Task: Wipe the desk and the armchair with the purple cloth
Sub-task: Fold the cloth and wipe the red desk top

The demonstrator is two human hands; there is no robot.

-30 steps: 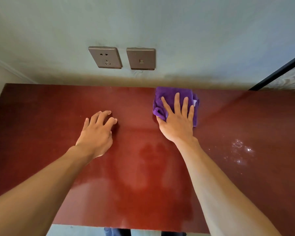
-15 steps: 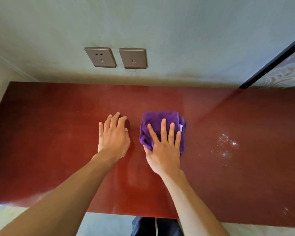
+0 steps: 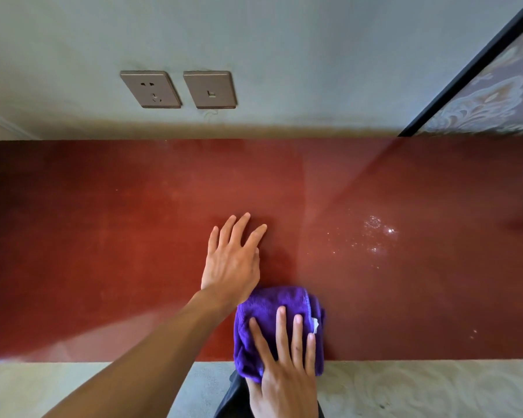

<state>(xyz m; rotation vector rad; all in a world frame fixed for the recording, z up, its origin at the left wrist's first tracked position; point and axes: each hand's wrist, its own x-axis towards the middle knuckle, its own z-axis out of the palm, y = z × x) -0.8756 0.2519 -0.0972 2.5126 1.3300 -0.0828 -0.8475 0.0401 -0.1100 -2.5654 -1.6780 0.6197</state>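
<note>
Purple cloth [image 3: 272, 315] sits folded at the near edge of the red desk [image 3: 103, 236], hanging slightly over it. Right hand [image 3: 284, 375] presses flat on it, fingers spread. Left hand [image 3: 231, 260] lies flat just behind, fingers fanned apart on the desk.

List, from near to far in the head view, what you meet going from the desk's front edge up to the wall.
right hand → purple cloth → left hand → bare desk → power socket on the wall
</note>
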